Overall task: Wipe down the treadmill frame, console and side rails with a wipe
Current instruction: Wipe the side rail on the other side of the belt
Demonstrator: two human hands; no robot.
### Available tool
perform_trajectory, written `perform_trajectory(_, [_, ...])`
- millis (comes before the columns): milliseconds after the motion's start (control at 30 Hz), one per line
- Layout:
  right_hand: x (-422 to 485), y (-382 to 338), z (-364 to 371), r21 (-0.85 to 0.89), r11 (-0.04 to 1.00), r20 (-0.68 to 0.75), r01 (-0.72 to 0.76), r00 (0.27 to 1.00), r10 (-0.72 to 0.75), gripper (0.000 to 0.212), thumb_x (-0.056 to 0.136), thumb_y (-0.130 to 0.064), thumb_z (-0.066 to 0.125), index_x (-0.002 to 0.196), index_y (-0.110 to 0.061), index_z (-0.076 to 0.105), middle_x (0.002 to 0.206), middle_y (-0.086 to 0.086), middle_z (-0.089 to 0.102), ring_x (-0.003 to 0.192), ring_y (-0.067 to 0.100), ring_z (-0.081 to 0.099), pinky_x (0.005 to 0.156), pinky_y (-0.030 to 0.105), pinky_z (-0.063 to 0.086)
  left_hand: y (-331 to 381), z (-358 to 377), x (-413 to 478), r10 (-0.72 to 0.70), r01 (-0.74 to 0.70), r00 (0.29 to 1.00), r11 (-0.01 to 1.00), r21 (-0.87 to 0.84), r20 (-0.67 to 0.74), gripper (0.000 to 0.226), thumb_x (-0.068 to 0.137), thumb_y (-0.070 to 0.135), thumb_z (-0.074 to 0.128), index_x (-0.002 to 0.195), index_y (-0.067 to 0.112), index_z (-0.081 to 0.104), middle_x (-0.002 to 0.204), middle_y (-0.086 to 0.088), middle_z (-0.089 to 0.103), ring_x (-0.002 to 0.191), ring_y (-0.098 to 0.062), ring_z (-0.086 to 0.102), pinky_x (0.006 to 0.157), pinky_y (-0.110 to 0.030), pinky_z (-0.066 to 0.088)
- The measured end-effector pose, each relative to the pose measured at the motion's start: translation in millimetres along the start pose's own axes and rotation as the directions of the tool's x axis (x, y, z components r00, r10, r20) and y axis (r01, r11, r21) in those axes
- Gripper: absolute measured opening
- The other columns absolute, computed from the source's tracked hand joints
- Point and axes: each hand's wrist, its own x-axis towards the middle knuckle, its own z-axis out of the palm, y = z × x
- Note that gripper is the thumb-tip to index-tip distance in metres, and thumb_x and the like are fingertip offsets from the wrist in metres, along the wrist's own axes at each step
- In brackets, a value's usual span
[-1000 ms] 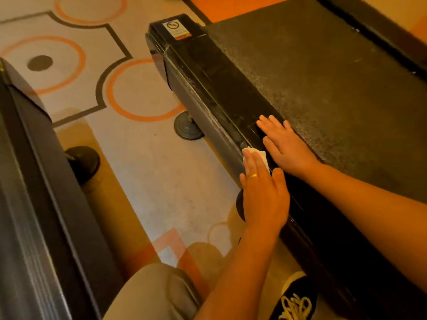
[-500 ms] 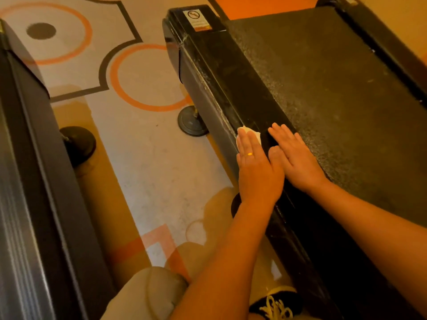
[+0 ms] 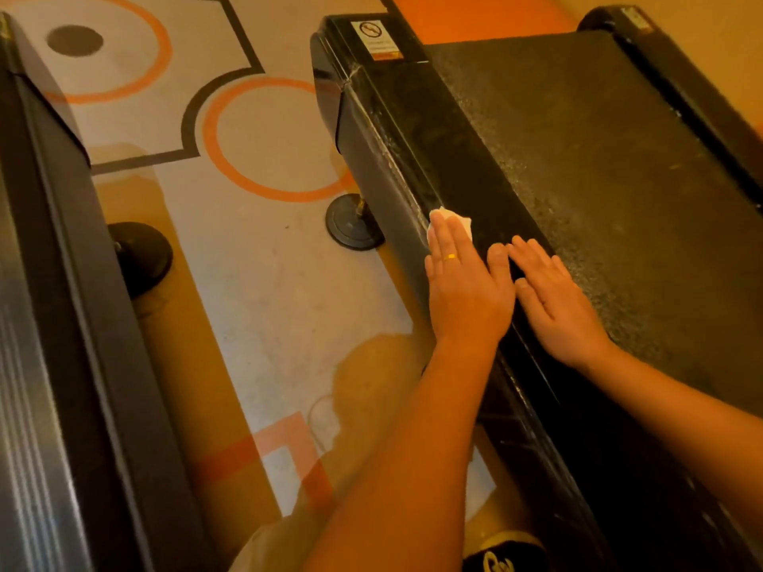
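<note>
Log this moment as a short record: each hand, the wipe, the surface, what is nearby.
left hand: flat, presses the wipe onto the side rail
right hand: flat on the same rail, beside the left, at the belt edge
wipe: white, mostly under the left hand
rail end: warning sticker
floor: round foot beside the rail

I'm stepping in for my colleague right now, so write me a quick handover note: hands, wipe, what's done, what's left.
Left hand: flat, straight fingers pressing the white wipe onto the black side rail, roughly midway along it.
Right hand: flat beside it on the rail's inner edge by the belt, holding nothing.
Done: unclear; the near stretch looks dark and glossy.
Left: likely the far stretch up to the warning sticker, streaked pale along its outer edge, then the opposite rail. Console not in view.
</note>
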Motion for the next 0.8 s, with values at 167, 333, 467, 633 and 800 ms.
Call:
perform_trajectory(167, [1,-3,0,-0.013,1.000,0.012,-0.016,1.000,0.016,0.053,0.106,-0.039,0.024,0.158,-0.028,0.023,0.163,-0.015,0.015,0.151,0.001,0.003,0.124,0.037,0.004,-24,-9,30,0.120,-0.114,0.991,0.990,0.087,-0.067,0.072,0.107,0.041,0.033,0.160,0.007,-0.001,0.169,-0.009,-0.007,0.155,-0.022,-0.003,0.125,-0.046,0.018])
perform_trajectory(333, [0,-6,-2,-0.016,0.999,0.029,-0.041,0.999,0.041,0.052,0.107,-0.039,0.024,0.158,-0.030,0.022,0.164,-0.015,0.014,0.152,0.001,0.002,0.125,0.038,0.004,-25,-12,30,0.114,-0.113,0.994,0.990,0.088,-0.006,0.074,0.106,0.042,0.035,0.160,0.009,-0.003,0.168,-0.008,-0.010,0.155,-0.020,-0.005,0.124,-0.048,0.019])
perform_trajectory(467, [-1,-11,-7,-0.020,0.998,0.045,-0.060,0.997,0.061,0.051,0.107,-0.039,0.024,0.158,-0.030,0.022,0.164,-0.014,0.015,0.152,0.002,0.003,0.125,0.038,0.004,-29,-21,29,0.141,-0.146,0.988,0.985,0.090,0.063,0.075,0.105,0.043,0.036,0.160,0.011,-0.004,0.169,-0.007,-0.009,0.155,-0.021,-0.003,0.122,-0.050,0.023])
perform_trajectory(633, [0,-12,-9,-0.003,0.998,0.069,-0.064,0.996,0.064,0.053,0.106,-0.042,0.024,0.158,-0.030,0.022,0.165,-0.013,0.016,0.152,0.003,0.005,0.125,0.042,0.006,-23,-31,26,0.121,-0.127,0.989,0.990,0.063,0.090,0.077,0.104,0.043,0.037,0.159,0.016,-0.010,0.169,-0.007,-0.007,0.155,-0.025,0.005,0.121,-0.051,0.028])
perform_trajectory(800, [-1,-14,-11,0.032,0.997,0.056,-0.065,0.996,0.063,0.052,0.106,-0.042,0.025,0.157,-0.030,0.025,0.165,-0.014,0.017,0.152,0.004,0.006,0.125,0.041,0.006,-16,-39,38,0.073,-0.083,0.990,0.994,0.076,0.119,0.078,0.106,0.046,0.037,0.159,0.019,-0.013,0.169,-0.002,-0.011,0.155,-0.027,0.007,0.122,-0.046,0.026])
